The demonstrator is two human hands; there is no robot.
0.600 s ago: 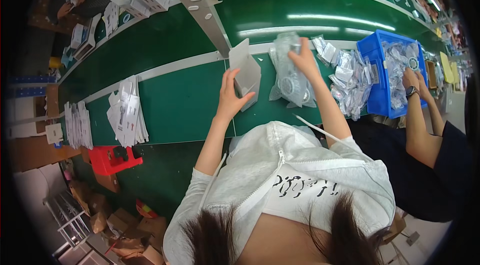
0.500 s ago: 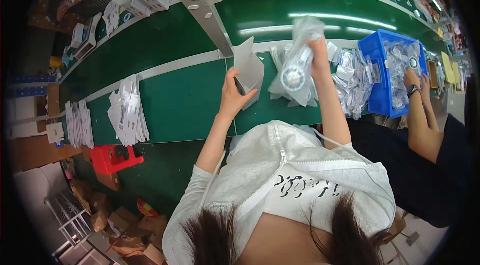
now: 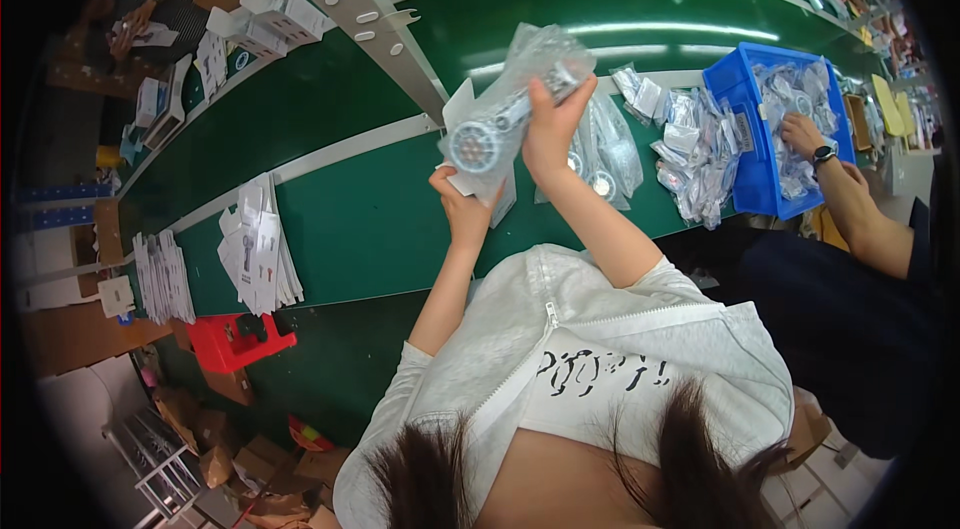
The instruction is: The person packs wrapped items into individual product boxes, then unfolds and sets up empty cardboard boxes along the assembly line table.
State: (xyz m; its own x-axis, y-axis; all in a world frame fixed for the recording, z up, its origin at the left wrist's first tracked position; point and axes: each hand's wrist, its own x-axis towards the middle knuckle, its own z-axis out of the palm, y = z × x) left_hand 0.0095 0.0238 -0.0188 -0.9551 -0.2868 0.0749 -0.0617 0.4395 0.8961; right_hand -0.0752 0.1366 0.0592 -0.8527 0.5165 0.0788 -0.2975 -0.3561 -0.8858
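Note:
My right hand (image 3: 557, 129) is wrapped round the handle end of a shower head in a clear plastic bag (image 3: 508, 114), its round perforated face pointing down and left. Behind the bag stands a pale grey-white open carton (image 3: 457, 107), mostly covered by it. My left hand (image 3: 466, 212) grips the lower part of that carton; some of its fingers are hidden by the bag. The bag overlaps the carton in view; whether any of it is inside I cannot tell. Just right of my right hand, more bagged shower heads (image 3: 612, 154) lie on the green bench.
A heap of small clear packets (image 3: 690, 149) lies beside a blue bin (image 3: 728, 89) of bagged parts, where a co-worker's hand (image 3: 803, 137) reaches in. Flat printed cartons (image 3: 262, 244) lie at left. A metal upright (image 3: 350, 14) rises behind the carton. A red stool (image 3: 235, 344) stands below.
My right hand has carried the bagged shower head left, from above the other bags to in front of the carton. My left hand still holds the carton. The co-worker's hand has shifted in the bin.

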